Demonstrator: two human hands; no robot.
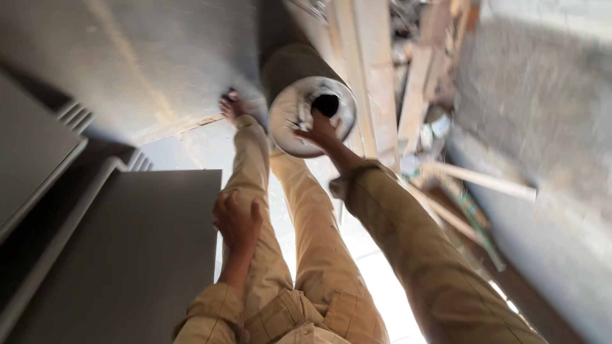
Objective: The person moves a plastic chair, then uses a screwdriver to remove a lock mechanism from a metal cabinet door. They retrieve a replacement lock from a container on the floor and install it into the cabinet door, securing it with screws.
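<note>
The view is blurred and looks down along my legs in tan trousers. My right hand (pixel 320 130) reaches forward and grips the rim of a large dark roll (pixel 290 67) at its pale round end cap (pixel 284 121), fingers near the black centre hole. My left hand (pixel 237 223) rests on my left thigh, fingers apart, holding nothing. My bare foot (pixel 231 105) stands on the floor just left of the roll.
Dark grey flat panels (pixel 127 255) with stepped edges lie to the left. Wooden planks (pixel 376 70) and scattered debris (pixel 433 127) lie to the right of the roll. A rough concrete surface (pixel 535 95) fills the far right. The floor (pixel 159 57) is grey.
</note>
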